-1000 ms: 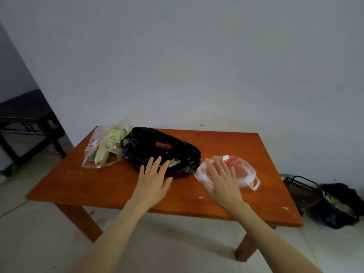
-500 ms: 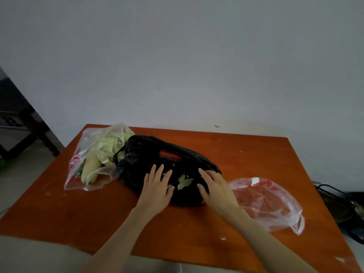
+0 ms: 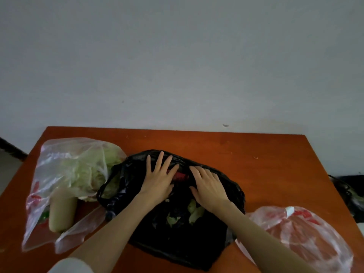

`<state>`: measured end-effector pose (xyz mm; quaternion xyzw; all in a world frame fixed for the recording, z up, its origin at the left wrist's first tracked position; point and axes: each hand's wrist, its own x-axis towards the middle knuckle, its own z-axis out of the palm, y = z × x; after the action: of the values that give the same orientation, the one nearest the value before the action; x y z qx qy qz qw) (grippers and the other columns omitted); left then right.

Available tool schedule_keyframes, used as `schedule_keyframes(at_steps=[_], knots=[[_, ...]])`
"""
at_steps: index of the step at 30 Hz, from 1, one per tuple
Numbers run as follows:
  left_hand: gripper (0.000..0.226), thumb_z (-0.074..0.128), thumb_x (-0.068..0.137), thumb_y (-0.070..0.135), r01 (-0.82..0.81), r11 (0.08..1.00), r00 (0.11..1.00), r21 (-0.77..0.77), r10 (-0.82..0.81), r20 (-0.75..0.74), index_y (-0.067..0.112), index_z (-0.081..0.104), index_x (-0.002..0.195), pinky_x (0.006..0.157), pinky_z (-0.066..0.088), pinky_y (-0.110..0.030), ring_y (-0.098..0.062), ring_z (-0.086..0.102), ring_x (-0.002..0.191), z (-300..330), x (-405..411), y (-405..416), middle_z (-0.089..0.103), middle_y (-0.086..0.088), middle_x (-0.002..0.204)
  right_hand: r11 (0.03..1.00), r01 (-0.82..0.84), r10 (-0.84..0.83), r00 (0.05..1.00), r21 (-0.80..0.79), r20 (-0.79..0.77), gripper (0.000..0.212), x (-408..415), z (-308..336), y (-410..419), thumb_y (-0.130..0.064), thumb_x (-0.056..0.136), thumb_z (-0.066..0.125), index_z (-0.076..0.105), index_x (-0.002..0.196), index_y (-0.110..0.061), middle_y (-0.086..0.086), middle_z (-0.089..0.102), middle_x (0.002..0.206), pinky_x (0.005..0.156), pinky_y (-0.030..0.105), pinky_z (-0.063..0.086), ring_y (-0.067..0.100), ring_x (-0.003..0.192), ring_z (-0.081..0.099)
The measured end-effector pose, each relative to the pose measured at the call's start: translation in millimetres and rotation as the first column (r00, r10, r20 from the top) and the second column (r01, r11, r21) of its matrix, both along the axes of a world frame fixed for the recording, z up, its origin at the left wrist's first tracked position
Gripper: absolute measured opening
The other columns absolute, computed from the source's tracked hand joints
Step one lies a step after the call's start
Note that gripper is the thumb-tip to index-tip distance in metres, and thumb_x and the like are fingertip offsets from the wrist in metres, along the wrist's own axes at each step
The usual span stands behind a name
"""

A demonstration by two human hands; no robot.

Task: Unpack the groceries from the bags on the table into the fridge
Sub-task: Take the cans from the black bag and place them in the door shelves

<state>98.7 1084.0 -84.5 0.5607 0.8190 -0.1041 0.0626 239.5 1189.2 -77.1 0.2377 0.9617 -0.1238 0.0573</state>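
**Groceries half-hidden in thin, sagging bags**

Groceries sit in three bags on the orange surface point(image 3: 256, 154). At its centre lies the black bag point(image 3: 177, 233), with the clear cabbage bag point(image 3: 74, 174) touching it at 9 o'clock and the flat red-printed bag point(image 3: 299, 235) near it at 4 o'clock.

Left hand point(image 3: 157, 180) and right hand point(image 3: 208, 188) rest spread on the black bag, fingers point(image 3: 161, 160) nearly straight, gripping nothing I can see.

The risks, as I judge them: thin plastic may tear, and the pale radish point(image 3: 61, 211) could roll off.

A red item point(image 3: 180, 175) between the hands is unclear; leafy scraps point(image 3: 194, 210) show below. No fridge is in view.
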Motion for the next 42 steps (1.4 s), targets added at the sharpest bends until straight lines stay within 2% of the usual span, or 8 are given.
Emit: schedule_keyframes(at_steps=[5, 10, 17, 23, 27, 31, 35, 42], knots=[[0.088, 0.054, 0.084, 0.056, 0.010, 0.996, 0.999, -0.084, -0.006, 0.047, 0.029, -0.001, 0.149, 0.101, -0.018, -0.066, -0.037, -0.025, 0.138, -24, -35, 24, -0.017, -0.009, 0.156, 0.998, -0.026, 0.015, 0.982, 0.054, 0.189, 0.074, -31, -19, 27, -0.049, 0.091, 0.048, 0.011, 0.149, -0.022, 0.005, 0.007, 0.157, 0.115, 0.049, 0.005, 0.025, 0.145, 0.003], [0.103, 0.064, 0.073, 0.060, 0.024, 0.980, 0.997, -0.197, -0.008, 0.081, 0.027, 0.002, 0.149, 0.097, -0.016, -0.071, -0.036, -0.024, 0.139, -42, -44, 44, -0.017, -0.012, 0.155, 0.998, -0.063, 0.056, 0.983, 0.032, 0.173, 0.056, -41, -35, 34, -0.036, 0.094, 0.047, 0.030, 0.143, -0.015, 0.008, 0.030, 0.146, 0.112, 0.046, 0.015, 0.027, 0.137, 0.021], [0.081, 0.067, 0.080, 0.032, 0.003, 0.989, 0.997, -0.149, 0.009, 0.082, 0.015, 0.020, 0.144, 0.103, -0.002, -0.072, -0.033, 0.002, 0.142, -51, -44, 65, 0.011, -0.013, 0.151, 0.994, 0.019, -0.005, 0.992, -0.105, 0.124, 0.066, -48, -48, 37, -0.025, 0.092, 0.055, 0.020, 0.146, -0.012, 0.007, 0.027, 0.147, 0.109, 0.038, 0.028, 0.027, 0.135, 0.027], [0.080, 0.063, 0.075, 0.053, 0.001, 0.998, 0.981, -0.063, 0.011, 0.196, 0.020, 0.030, 0.140, 0.112, 0.004, -0.060, -0.022, 0.028, 0.132, -49, -50, 53, 0.035, -0.002, 0.135, 0.944, 0.152, -0.169, 0.985, -0.294, -0.033, 0.059, -41, -21, 30, -0.031, 0.095, 0.050, 0.024, 0.146, -0.016, 0.000, 0.022, 0.152, 0.109, 0.032, 0.033, 0.020, 0.139, 0.024], [0.085, 0.066, 0.073, 0.054, -0.140, 0.989, 0.874, 0.053, 0.099, 0.476, 0.019, 0.029, 0.141, 0.116, 0.009, -0.046, -0.017, 0.031, 0.134, -33, -47, 38, 0.040, 0.000, 0.140, 0.931, 0.194, -0.252, 0.954, -0.310, -0.161, 0.051, -17, 10, 26, -0.036, 0.097, 0.044, 0.033, 0.143, -0.017, -0.004, 0.029, 0.149, 0.104, 0.026, 0.035, 0.014, 0.136, 0.030], [0.081, 0.080, 0.066, 0.040, -0.308, 0.919, 0.647, 0.244, 0.015, 0.763, 0.022, 0.041, 0.134, 0.099, 0.038, -0.025, -0.013, 0.048, 0.116, -4, -33, 23, 0.050, 0.004, 0.126, 0.930, 0.269, -0.338, 0.892, -0.250, -0.299, 0.045, 15, 31, 24, -0.032, 0.096, 0.047, 0.042, 0.137, -0.015, -0.002, 0.044, 0.138, 0.100, 0.023, 0.036, 0.014, 0.126, 0.042], [0.072, 0.081, 0.067, 0.031, -0.391, 0.864, 0.535, 0.318, -0.068, 0.842, 0.027, 0.044, 0.129, 0.078, 0.038, -0.005, 0.002, 0.054, 0.098, 32, -3, 22, 0.053, 0.012, 0.113, 0.931, 0.349, -0.365, 0.873, -0.109, -0.324, 0.052, 57, 46, 21, -0.032, 0.094, 0.050, 0.037, 0.141, -0.013, 0.004, 0.041, 0.143, 0.107, 0.033, 0.030, 0.020, 0.132, 0.037], [0.073, 0.079, 0.068, 0.035, -0.314, 0.871, 0.436, 0.377, -0.220, 0.873, 0.026, 0.044, 0.131, 0.076, 0.042, -0.013, 0.000, 0.055, 0.098, 70, 96, 35, 0.057, 0.010, 0.114, 0.805, 0.571, -0.535, 0.816, 0.162, -0.219, 0.065, 186, 72, -18, -0.053, 0.091, 0.039, 0.028, 0.145, -0.021, 0.007, 0.025, 0.154, 0.111, 0.051, 0.013, 0.028, 0.142, 0.022]])
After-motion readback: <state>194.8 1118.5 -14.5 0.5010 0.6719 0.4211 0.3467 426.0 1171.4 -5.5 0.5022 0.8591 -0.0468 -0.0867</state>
